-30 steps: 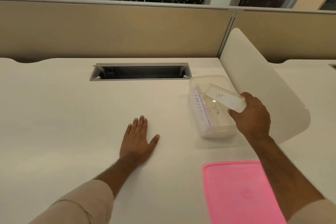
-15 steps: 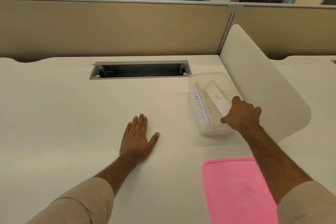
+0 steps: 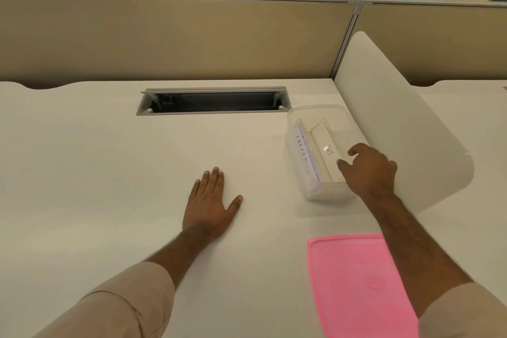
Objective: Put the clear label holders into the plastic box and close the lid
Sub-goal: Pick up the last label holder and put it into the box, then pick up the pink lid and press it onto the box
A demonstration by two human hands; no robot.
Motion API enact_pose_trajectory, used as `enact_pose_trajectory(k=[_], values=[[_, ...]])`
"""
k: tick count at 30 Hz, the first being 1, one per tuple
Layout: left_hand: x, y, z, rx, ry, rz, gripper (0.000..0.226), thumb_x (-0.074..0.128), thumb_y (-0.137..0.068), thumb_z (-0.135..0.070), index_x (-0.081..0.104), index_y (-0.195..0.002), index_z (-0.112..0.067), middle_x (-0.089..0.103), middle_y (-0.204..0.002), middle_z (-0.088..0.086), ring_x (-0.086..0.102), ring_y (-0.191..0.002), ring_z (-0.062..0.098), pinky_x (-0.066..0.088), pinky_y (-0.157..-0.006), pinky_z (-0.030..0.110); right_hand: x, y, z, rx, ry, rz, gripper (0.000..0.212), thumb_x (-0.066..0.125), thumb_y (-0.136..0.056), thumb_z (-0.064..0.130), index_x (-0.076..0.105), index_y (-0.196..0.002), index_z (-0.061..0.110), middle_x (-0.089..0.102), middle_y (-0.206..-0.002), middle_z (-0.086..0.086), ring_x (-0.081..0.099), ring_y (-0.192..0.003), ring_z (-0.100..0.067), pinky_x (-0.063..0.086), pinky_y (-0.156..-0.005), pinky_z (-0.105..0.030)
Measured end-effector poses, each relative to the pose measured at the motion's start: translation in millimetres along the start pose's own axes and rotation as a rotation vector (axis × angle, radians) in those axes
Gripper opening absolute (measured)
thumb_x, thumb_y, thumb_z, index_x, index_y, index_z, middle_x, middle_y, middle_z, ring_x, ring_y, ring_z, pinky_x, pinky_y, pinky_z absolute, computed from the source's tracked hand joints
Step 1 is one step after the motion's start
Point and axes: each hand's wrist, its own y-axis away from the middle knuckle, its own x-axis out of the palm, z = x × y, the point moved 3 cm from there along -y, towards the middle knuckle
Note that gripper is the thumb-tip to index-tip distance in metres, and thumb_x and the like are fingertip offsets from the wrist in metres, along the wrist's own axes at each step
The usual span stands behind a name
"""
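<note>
Clear holders (image 3: 321, 151) are lying inside the box (image 3: 296, 118) on the bench (image 3: 109, 173); the right hand (image 3: 369, 170) is pinching one, the left hand (image 3: 210, 206) is resting flat, the pink lid (image 3: 356, 282) lying near.

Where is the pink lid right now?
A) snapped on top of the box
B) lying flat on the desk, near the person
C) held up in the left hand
B: the pink lid lies flat on the desk, nearer the person than the open plastic box, with no hand on it.
</note>
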Motion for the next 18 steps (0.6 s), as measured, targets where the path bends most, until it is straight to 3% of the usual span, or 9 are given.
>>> enact_pose_trajectory(k=[4,8,12,18], values=[[0.3,-1.4,-0.6,0.003,0.006,-0.002,0.089,0.013,-0.090,-0.073,0.006,-0.158,-0.016,0.002,-0.167,-0.004,-0.004,-0.153,0.012,-0.003,-0.122,0.031,-22.9,24.6,-0.3,-0.102,-0.262,-0.274,0.014,0.069,-0.083,0.022,0.067,-0.090,0.010,0.069,-0.080,-0.006,0.064,-0.077,-0.030,0.038,-0.074,-0.036],[0.0,-0.8,2.3,-0.001,0.026,-0.015,0.088,0.017,-0.091,-0.072,0.010,-0.157,-0.015,0.007,-0.166,-0.004,0.000,-0.153,0.013,0.000,-0.123,0.031,-32.9,65.4,-3.5,-0.122,-0.442,-0.337,0.005,0.066,-0.084,0.017,0.066,-0.082,0.012,0.065,-0.073,-0.001,0.058,-0.065,-0.021,0.048,-0.065,-0.033],[-0.9,-0.5,1.8,-0.015,0.069,-0.020,0.081,0.028,-0.094,-0.065,0.020,-0.156,-0.014,0.015,-0.166,-0.002,0.006,-0.153,0.014,0.004,-0.123,0.031,-11.0,108.1,-12.8,-0.104,-0.448,-0.136,0.005,0.067,-0.085,0.014,0.066,-0.089,0.017,0.063,-0.073,0.005,0.057,-0.064,-0.016,0.046,-0.064,-0.029],[-11.0,15.6,-1.9,-0.051,0.210,-0.052,0.060,0.045,-0.099,-0.045,0.038,-0.150,-0.015,0.029,-0.161,-0.003,0.018,-0.151,0.013,0.011,-0.121,0.030,21.1,136.1,-47.0,-0.185,-0.180,0.264,0.033,0.056,-0.088,0.001,0.069,-0.113,0.017,0.067,-0.109,-0.003,0.056,-0.102,-0.026,0.049,-0.086,-0.040]])
